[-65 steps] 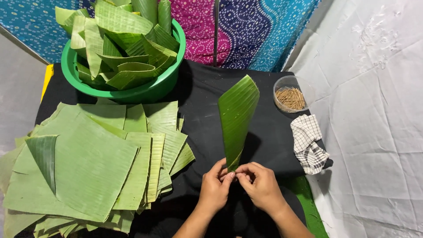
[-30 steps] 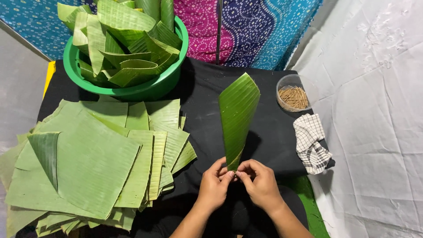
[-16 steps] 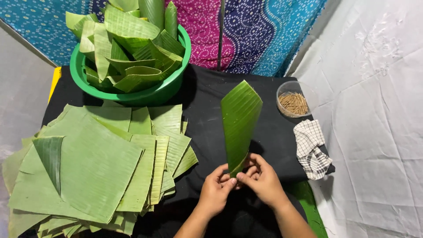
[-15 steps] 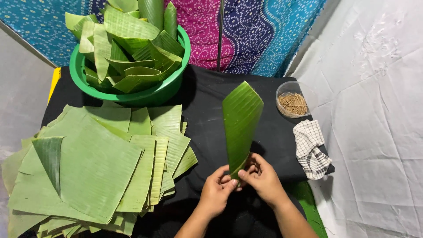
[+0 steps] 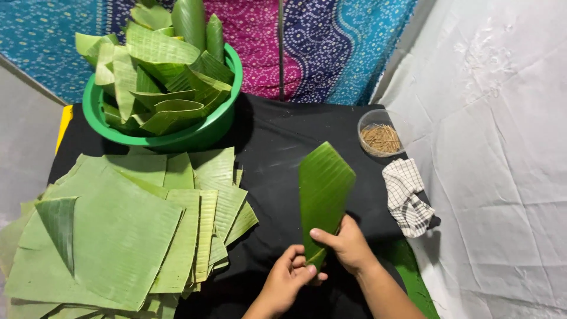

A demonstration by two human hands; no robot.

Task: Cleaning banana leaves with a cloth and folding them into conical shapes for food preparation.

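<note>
Hands meet at the narrow lower tip of a folded banana leaf [image 5: 323,189]; its long axis runs up and away from them. Right hand [image 5: 348,245] grips the tip, nearer; left hand [image 5: 289,277] pinches just below, over black cloth [image 5: 277,142].

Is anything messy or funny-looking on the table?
One thing: on the flat leaf stack, the top sheet's left corner is folded over. The checked cloth lies crumpled. Nothing has spilled from the stick container.
</note>
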